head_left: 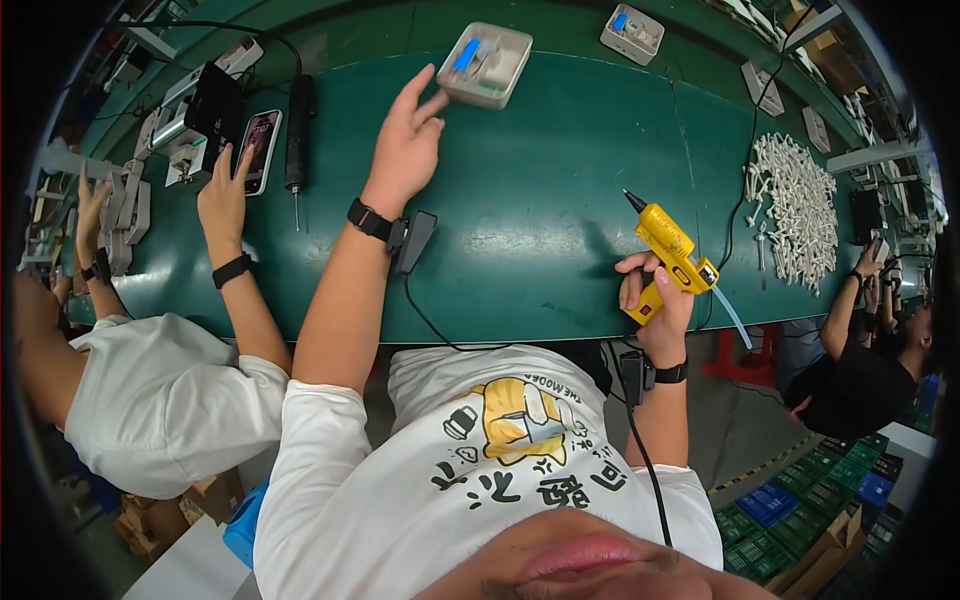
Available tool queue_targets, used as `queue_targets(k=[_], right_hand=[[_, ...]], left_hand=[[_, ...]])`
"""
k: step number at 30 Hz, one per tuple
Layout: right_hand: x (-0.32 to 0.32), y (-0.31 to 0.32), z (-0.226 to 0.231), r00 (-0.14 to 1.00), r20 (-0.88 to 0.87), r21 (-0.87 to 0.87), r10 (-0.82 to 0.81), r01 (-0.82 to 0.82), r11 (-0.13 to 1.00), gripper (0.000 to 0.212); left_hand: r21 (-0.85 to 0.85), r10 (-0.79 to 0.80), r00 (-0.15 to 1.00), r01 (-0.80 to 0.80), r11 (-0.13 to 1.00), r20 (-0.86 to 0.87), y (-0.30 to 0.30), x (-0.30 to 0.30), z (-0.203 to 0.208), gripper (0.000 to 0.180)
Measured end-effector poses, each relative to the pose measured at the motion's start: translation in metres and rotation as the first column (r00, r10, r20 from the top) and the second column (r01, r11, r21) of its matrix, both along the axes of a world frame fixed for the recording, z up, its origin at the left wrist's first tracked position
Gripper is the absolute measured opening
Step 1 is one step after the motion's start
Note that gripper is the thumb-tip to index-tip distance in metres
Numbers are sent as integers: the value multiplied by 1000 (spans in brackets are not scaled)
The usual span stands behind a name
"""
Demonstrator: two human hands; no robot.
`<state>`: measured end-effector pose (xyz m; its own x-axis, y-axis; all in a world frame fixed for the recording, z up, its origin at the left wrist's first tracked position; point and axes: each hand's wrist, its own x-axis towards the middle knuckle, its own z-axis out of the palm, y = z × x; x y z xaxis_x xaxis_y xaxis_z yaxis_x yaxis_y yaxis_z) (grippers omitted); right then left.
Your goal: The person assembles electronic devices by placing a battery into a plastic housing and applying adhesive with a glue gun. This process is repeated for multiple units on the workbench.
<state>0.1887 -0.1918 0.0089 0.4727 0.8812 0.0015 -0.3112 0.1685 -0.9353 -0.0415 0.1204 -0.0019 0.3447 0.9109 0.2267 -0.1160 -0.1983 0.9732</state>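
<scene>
My left hand reaches toward the table's far edge with its fingers stretched apart. Its fingertips are at the near left corner of a light grey plastic housing, touching it or almost so. Inside that open housing lie a blue block and some thin wiring, slightly blurred. My right hand is wrapped round the handle of a yellow hot glue gun. The gun's black nozzle points up and to the left, above the green tabletop, and a pale glue stick sticks out of its back.
A similar housing lies farther right. White small parts form a heap on the right. On the left are an electric screwdriver, a phone, a black device and a co-worker's hand. A black cable crosses the table.
</scene>
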Motion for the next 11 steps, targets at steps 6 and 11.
queue_targets(k=[6, 11], right_hand=[[-1, 3, -4, 1000, 11, 35, -22, 22, 999, 22], [6, 0, -2, 1000, -1, 1, 9, -9, 1000, 24]], left_hand=[[170, -108, 960, 155, 973, -257, 10, -2, -19, 61], [352, -102, 744, 426, 833, -660, 12, -1, -28, 73]])
